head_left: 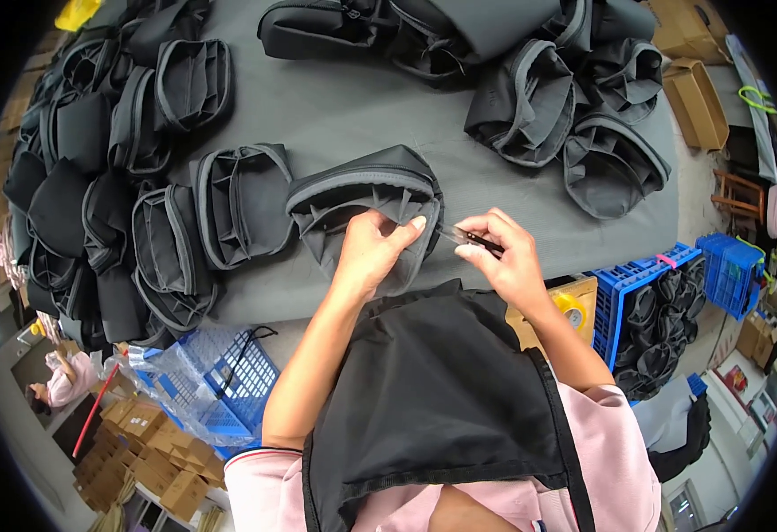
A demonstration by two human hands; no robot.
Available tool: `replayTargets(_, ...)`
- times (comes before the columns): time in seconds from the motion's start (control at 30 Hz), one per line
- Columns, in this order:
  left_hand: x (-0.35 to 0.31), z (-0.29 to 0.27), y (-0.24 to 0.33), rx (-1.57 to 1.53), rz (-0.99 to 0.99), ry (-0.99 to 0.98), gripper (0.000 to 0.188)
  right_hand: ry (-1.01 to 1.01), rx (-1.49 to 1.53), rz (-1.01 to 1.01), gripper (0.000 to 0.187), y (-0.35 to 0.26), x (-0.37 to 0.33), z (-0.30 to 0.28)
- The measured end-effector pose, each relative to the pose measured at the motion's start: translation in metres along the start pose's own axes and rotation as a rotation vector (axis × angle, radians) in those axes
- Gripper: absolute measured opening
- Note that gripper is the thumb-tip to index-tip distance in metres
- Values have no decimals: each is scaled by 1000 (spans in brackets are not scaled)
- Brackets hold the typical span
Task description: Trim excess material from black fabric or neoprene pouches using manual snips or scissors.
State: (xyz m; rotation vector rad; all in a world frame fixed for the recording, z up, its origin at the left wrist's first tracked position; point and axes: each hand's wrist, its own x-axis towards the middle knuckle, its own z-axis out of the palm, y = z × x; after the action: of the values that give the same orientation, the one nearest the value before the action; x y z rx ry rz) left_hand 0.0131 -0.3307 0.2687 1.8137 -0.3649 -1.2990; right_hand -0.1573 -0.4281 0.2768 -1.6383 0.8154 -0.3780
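An open black pouch (366, 180) with a grey zipper rim and inner pockets lies on the grey table in front of me. My left hand (369, 251) grips its near edge, thumb over the rim and fingers hidden inside. In my right hand (506, 253) are black-handled thread snips (482, 241), their thin metal tip pointing left at the pouch's right side. Any thread at the tip is too small to make out. Just left of this pouch sits another open pouch (245, 204).
Black pouches (78, 124) are heaped along the table's left side. More pouches (615, 164) stand at the far right. A blue crate (615, 306) of black pouches is right of me, near yellow tape (571, 310). Another blue crate (229, 377) with clear plastic stands lower left.
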Motion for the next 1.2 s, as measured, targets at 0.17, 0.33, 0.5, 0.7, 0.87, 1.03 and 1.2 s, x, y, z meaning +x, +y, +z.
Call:
replayTargets(0.17,-8,2,-1,22,-1,65,38,34,-203,-30,20,-8,-1,4)
replayTargets(0.33,-8,0,-1,23,14,70,37,-37,-286,-105,20,-2,-4,0)
replayTargets(0.5,-1,-17,-10,11,0,-93,35,-120,-16,-124,25,-17,-1,9)
replayTargets(0.7,-39,-30,5,314,335,-193,63,-132,104,-214,24,4,18,38)
replayTargets(0.87,-62,-1,-22,551,707,399,44,-70,50,-186,22,-4,22,42)
replayTargets(1.03,-66,-2,-9,520,445,229,24,-423,-173,-237,16,5,37,14)
replayTargets(1.2,-63,-14,-22,273,88,-335,16,-998,-195,-214,15,4,57,-3)
